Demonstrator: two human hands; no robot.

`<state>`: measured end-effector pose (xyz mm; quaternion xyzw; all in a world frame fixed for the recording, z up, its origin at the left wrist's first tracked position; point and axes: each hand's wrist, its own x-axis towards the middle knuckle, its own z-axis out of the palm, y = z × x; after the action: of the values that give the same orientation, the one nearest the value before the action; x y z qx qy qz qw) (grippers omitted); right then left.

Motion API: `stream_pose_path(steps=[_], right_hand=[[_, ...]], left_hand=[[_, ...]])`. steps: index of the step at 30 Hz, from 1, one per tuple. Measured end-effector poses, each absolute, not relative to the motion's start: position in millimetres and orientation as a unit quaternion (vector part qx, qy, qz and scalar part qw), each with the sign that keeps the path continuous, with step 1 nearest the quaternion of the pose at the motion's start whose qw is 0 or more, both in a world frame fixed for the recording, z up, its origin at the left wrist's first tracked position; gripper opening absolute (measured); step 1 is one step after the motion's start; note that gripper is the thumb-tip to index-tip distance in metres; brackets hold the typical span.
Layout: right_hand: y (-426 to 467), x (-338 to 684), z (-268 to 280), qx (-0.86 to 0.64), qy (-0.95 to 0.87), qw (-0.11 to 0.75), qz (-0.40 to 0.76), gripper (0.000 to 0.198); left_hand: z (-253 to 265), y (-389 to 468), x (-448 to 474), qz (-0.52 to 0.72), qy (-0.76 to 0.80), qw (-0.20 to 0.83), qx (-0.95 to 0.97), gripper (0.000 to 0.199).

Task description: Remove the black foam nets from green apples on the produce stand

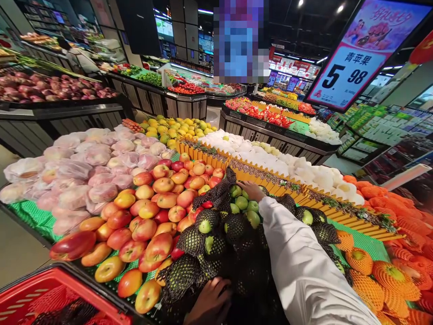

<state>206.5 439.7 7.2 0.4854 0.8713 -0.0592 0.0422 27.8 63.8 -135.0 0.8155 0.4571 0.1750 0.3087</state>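
My right hand (253, 190), in a white sleeve, reaches to the far side of the pile. Its fingers are stretched out over bare green apples (241, 202), beside a bunched-up black foam net (218, 188). No fruit shows in its grasp. Low in the picture and in shadow, my left hand (212, 299) lies against green apples in black foam nets (185, 271), fingers loosely spread. Its palm side is hidden. Red and yellow apples (144, 229) are heaped left of the netted ones.
A red shopping basket (111, 311) with dark netting inside stands at the lower left. Bagged pinkish fruit (74, 176), a yellow slatted divider (270, 174) and orange-netted fruit (392, 273) surround the pile. A price screen (358, 58) hangs at the upper right. A person (79, 56) stands far left.
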Motion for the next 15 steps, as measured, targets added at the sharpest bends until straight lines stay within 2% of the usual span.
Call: stream_pose_path(steps=[4,8,11,15], right_hand=[[442.3,188.3,-3.2,0.51,0.854,0.033,-0.1,0.085],[453.4,190.2,-4.6,0.534,0.835,0.001,-0.133,0.06],[457.8,197.9,-0.3,0.529,0.839,0.015,-0.129,0.042],[448.7,202.6,14.0,0.526,0.846,0.038,-0.077,0.039]], left_hand=[[-137.5,64.0,29.9,0.178,0.46,0.3,0.816,0.046],[-140.1,66.2,28.9,0.183,0.445,0.317,0.817,0.048],[-143.3,67.9,26.8,0.172,0.444,0.329,0.815,0.05],[-141.2,69.1,25.7,0.183,0.441,0.335,0.812,0.047]])
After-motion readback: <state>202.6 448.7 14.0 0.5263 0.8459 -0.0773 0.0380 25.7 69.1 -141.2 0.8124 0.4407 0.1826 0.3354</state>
